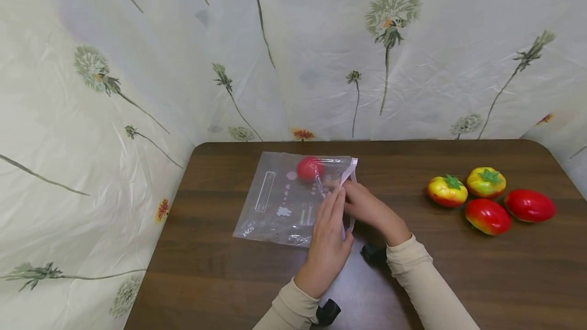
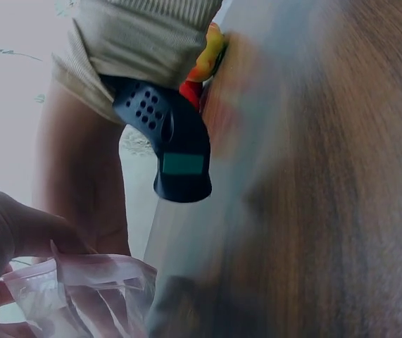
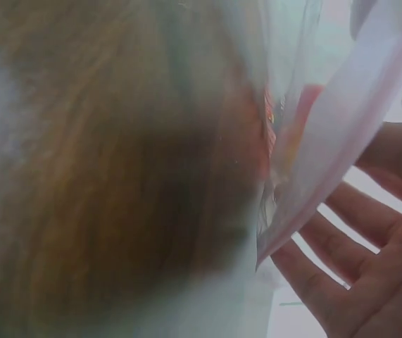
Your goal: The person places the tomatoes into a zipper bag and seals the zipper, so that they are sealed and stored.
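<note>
A clear zip bag (image 1: 270, 218) with pink print lies on the table, its lilac zip edge (image 1: 349, 172) toward the right. Inside, near the far side, is a round red fruit (image 1: 310, 168). My left hand (image 1: 323, 243) holds the mouth of the bag, long fingers over the upper sheet and thumb on the edge side. Through that opening reaches my right hand (image 1: 371, 210), its fingers partly hidden by plastic and by my left hand. In the left wrist view the right fingers look straight inside the bag (image 2: 109, 282); their tips are out of sight.
On the right of the brown table (image 1: 206, 269) sit two yellow-red persimmons (image 1: 447, 190) with green leaves and two red oval fruits (image 1: 529, 205). Black wrist devices (image 1: 327, 312) show at both cuffs. A curtain (image 1: 302, 65) with dandelion print hangs behind the table.
</note>
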Action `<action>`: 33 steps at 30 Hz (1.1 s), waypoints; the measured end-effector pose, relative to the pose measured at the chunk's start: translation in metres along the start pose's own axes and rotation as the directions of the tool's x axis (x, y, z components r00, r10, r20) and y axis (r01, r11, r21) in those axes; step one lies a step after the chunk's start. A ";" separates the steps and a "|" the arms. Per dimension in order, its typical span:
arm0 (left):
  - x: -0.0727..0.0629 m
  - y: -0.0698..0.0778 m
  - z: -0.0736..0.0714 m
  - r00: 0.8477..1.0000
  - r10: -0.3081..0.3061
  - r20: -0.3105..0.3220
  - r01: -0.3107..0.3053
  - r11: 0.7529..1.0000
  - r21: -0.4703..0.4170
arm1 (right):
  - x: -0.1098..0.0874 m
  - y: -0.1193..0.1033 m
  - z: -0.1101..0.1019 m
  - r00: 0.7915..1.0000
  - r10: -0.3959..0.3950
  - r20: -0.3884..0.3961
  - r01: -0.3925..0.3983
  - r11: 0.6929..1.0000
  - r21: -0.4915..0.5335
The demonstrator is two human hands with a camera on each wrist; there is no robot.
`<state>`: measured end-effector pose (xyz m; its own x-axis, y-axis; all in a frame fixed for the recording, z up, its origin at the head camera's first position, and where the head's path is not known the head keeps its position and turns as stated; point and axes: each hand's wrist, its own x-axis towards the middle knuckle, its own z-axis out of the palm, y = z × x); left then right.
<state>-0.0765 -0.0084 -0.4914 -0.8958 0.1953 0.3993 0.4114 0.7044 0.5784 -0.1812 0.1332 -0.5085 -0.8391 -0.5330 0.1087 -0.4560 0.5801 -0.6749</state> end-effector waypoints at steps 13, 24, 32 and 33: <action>0.000 -0.003 0.000 0.999 -0.032 0.041 0.032 0.999 0.002 | -0.026 0.002 -0.007 0.989 -0.093 -0.116 0.091 0.996 -0.019; 0.000 -0.002 0.000 0.997 -0.044 0.057 0.045 0.999 -0.010 | -0.051 -0.008 -0.022 0.981 0.011 -0.194 -0.015 1.000 -0.018; 0.000 -0.003 0.001 0.998 -0.038 0.049 0.039 0.999 -0.019 | -0.076 -0.005 -0.031 0.948 0.022 -0.316 -0.054 0.994 -0.094; 0.000 -0.003 0.001 0.998 -0.037 0.046 0.038 0.999 -0.020 | -0.078 -0.005 -0.033 0.944 0.023 -0.328 -0.060 0.993 -0.102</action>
<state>-0.0777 -0.0096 -0.4936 -0.9174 0.2002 0.3439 0.3800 0.6973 0.6077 -0.1232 0.1924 -0.4900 -0.9002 -0.2882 0.3264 -0.4330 0.6710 -0.6019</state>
